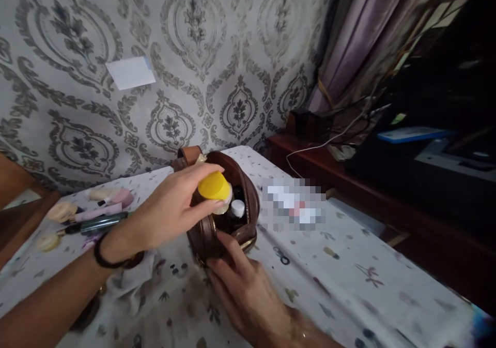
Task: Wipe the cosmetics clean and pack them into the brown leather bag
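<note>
A brown leather bag (253,195) with a zip stands unzipped on the patterned cloth. My left hand (170,206), with a dark band on its wrist, is closed around a bottle with a yellow cap (213,185), at the mouth of the bag. The bottle's lower part is partly inside the bag. Beside it in the bag is a dark bottle with a white cap (237,208). My right hand (248,291) grips the near edge of the bag by the zip, with its fingers against the leather.
Cosmetic items, among them a dark green tube (103,223) and a pink brush (120,196), lie at the left. Crumpled white tissue (134,281) is under my left forearm. A blurred-out item (294,203) lies right of the bag. A dark red wooden ledge (302,154) with cables borders the right.
</note>
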Demonstrator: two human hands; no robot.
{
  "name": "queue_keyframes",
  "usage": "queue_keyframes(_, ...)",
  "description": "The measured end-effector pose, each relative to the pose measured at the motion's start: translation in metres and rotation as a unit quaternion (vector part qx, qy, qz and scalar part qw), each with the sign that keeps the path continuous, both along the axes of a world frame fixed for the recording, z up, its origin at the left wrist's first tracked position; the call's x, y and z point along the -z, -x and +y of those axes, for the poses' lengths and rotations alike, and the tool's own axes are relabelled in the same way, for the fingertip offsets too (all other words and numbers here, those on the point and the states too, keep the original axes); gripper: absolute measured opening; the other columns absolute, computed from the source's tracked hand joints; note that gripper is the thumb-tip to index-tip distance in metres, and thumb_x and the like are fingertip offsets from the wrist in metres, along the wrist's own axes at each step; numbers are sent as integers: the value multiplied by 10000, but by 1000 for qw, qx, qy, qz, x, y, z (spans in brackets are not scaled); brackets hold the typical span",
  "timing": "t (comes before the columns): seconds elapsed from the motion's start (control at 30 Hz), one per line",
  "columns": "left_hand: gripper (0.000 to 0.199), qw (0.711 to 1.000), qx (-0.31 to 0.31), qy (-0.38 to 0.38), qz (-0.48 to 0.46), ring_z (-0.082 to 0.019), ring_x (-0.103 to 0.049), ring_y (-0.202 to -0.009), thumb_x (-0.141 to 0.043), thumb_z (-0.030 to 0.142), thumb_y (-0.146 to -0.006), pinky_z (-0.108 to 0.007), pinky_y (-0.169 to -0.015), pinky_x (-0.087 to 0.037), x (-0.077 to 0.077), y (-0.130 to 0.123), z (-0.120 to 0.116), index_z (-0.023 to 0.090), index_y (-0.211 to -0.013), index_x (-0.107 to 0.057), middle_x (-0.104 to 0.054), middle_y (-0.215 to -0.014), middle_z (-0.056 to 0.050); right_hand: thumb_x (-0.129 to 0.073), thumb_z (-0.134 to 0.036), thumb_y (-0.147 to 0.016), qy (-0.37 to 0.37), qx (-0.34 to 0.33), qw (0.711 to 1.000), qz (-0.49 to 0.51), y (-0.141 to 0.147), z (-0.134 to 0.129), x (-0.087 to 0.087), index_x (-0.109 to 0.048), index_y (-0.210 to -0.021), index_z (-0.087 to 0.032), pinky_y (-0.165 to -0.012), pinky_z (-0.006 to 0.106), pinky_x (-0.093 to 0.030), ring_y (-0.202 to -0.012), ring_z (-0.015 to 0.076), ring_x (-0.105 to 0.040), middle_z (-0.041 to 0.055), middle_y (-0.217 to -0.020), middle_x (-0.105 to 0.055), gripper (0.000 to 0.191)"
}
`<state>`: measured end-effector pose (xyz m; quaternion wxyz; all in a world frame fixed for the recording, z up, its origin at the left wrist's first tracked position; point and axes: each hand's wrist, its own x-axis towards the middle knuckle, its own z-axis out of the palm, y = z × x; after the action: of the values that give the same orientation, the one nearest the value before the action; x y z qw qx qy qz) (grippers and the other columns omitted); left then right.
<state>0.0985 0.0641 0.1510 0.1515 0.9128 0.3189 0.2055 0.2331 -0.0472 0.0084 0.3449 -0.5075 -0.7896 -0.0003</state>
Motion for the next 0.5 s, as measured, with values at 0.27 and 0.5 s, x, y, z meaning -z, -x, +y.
queue_keyframes(0.27, 164, 959, 36, -7, 282, -176, -575, -702, -591, 360, -774, -261, -597, -367, -8, -35, 34, 207, -831, -604, -599, -731, 4, -466, -62, -837, -87, -32, 996, 9, -9, 3, 27, -664, -918, -153, -729, 281, -617, -980, 231, -698, 204, -1351, -562, 233)
queue_keyframes(0.5, 145, 904, 89, 93, 408, -164, -582, -691, -642, 298, -691, -249, -590, -401, 0, -60, 45, 204, -790, -593, -620, -789, 3, -489, -206, -915, 42, -39, 993, 105, -13, 0, 37, -518, -1351, -163, -803, 262, -614, -992, 214, -717, 144, -1241, -671, 439)
